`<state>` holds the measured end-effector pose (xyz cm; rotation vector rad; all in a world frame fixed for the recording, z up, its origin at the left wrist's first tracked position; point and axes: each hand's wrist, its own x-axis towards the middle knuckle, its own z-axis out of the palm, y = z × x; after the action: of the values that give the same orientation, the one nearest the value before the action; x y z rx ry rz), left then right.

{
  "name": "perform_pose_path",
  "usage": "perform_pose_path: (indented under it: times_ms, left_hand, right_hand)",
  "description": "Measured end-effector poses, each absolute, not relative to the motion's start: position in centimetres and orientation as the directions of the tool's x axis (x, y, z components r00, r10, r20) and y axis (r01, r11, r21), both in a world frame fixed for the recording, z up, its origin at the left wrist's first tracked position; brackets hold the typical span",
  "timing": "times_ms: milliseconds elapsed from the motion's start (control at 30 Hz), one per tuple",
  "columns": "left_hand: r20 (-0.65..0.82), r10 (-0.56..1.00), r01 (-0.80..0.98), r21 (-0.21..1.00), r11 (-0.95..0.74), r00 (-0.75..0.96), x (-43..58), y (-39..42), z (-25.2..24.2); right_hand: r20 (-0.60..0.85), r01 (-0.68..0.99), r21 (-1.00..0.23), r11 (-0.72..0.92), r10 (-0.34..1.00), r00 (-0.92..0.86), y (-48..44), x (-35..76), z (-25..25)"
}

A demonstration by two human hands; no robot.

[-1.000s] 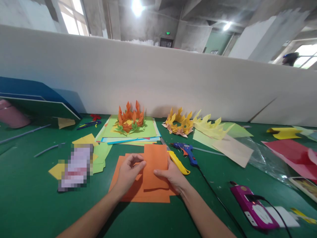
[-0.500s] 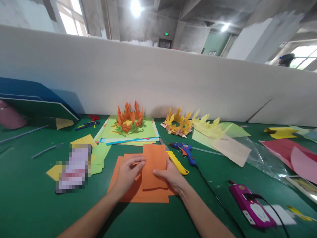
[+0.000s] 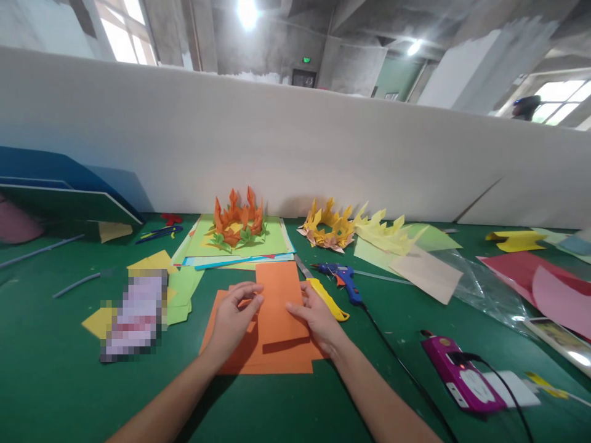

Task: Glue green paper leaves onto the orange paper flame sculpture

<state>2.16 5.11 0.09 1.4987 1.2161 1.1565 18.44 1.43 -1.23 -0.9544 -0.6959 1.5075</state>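
Note:
A folded rectangle of orange paper [image 3: 279, 307] is held up between my hands, tilted towards me. My right hand [image 3: 320, 317] grips its right side, thumb lying across the front and fingers behind the edge. On the left, my left hand [image 3: 237, 315] has thumb and forefinger bent together at the paper's edge; the exact contact is partly hidden. Below lie larger orange sheets [image 3: 265, 365], stacked unevenly on the green table. Just beyond my right hand is a yellow utility knife [image 3: 329, 299], its blade pointing away. A blue glue gun [image 3: 344, 282] rests to its right.
At the back stand an orange paper crown [image 3: 239, 223] on a stack of coloured sheets and a yellow crown [image 3: 327, 226]. A pale yellow zigzag strip [image 3: 388, 232] lies beside them. A magenta power strip [image 3: 462, 374] with cords sits right. A white partition [image 3: 277, 147] borders the table.
The folded orange paper has tilted slightly, its lower right corner rising. My right fingers have shifted a little along its edge. The whole view has drifted slightly.

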Motion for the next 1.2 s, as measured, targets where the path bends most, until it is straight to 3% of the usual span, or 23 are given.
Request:
perform_pose_path:
  times_ms: [233, 333, 433, 567, 767, 933, 1200]
  left_hand:
    - [0.162, 0.979, 0.221, 0.957, -0.186, 0.122, 1.9, 5.5, 0.1]
    - [0.192, 0.974, 0.277, 0.936, -0.219, 0.120, 1.5, 5.9, 0.1]
    - [0.202, 0.971, 0.346, 0.908, -0.235, 0.128, 1.0, 6.3, -0.1]
    - [0.202, 0.962, 0.452, 0.851, -0.266, 0.185, 0.7, 6.5, -0.6]
    - [0.252, 0.930, 0.531, 0.767, -0.361, 0.268, 0.8, 6.2, -1.2]
    - [0.288, 0.913, 0.576, 0.709, -0.407, 0.290, 0.7, 6.3, -1.5]
    - [0.268, 0.907, 0.636, 0.648, -0.419, 0.325, 0.5, 6.5, -1.7]
  right_hand:
    - [-0.142, -0.364, -0.923, -0.122, 0.990, 0.027, 1.7, 18.6, -1.7]
    - [-0.056, -0.103, -0.994, -0.041, 0.986, 0.155, 1.9, 19.2, -2.2]
    - [0.030, 0.173, -0.985, -0.007, 0.976, 0.215, 1.9, 19.8, -2.3]
    - [0.070, 0.438, -0.899, -0.013, 0.982, 0.173, 1.5, 20.0, -1.6]
    - [0.105, 0.743, -0.667, 0.055, 0.994, 0.021, 1.3, 19.9, -1.0]
    - [0.154, 0.818, -0.543, 0.191, 0.980, -0.127, 1.2, 20.0, -1.2]
    - [0.052, 0.892, -0.437, 0.120, 0.993, -0.108, 1.1, 20.2, -0.4]
